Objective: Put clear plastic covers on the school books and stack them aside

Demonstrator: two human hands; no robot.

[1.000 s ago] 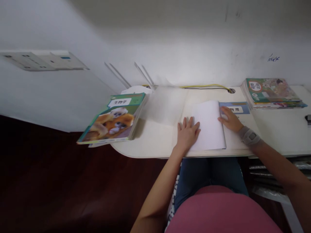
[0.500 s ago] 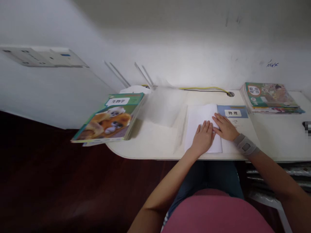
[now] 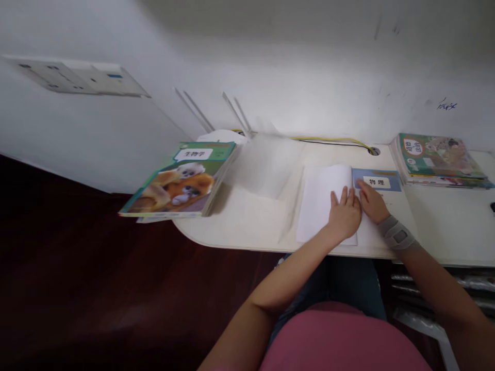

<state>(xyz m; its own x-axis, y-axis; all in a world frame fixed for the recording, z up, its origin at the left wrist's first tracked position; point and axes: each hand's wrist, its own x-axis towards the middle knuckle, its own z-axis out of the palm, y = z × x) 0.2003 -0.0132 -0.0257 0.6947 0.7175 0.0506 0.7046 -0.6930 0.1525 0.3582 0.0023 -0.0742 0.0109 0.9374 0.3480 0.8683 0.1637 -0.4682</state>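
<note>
A textbook [image 3: 386,198] with a blue band across its cover lies on the white desk near the front edge. White paper [image 3: 319,206] covers its left part, with the paper's edge running down the cover. My left hand [image 3: 346,216] rests on this paper with fingers spread, close to that edge. Just right of it, my right hand [image 3: 374,203], with a grey band on the wrist, lies on the cover by the paper's edge, a finger stretched toward the title box. Neither hand is wrapped around anything.
A stack of books with a monkey cover [image 3: 178,188] overhangs the desk's left end. Beside it lies a translucent sheet [image 3: 263,165]. More books [image 3: 441,154] are stacked at the right. Behind are a white device with antennas [image 3: 222,136] and a yellow cable [image 3: 332,138].
My left hand has slid right across the paper toward its edge. My right hand's fingers have drawn in from their flatter, spread pose. The view has shifted slightly.
</note>
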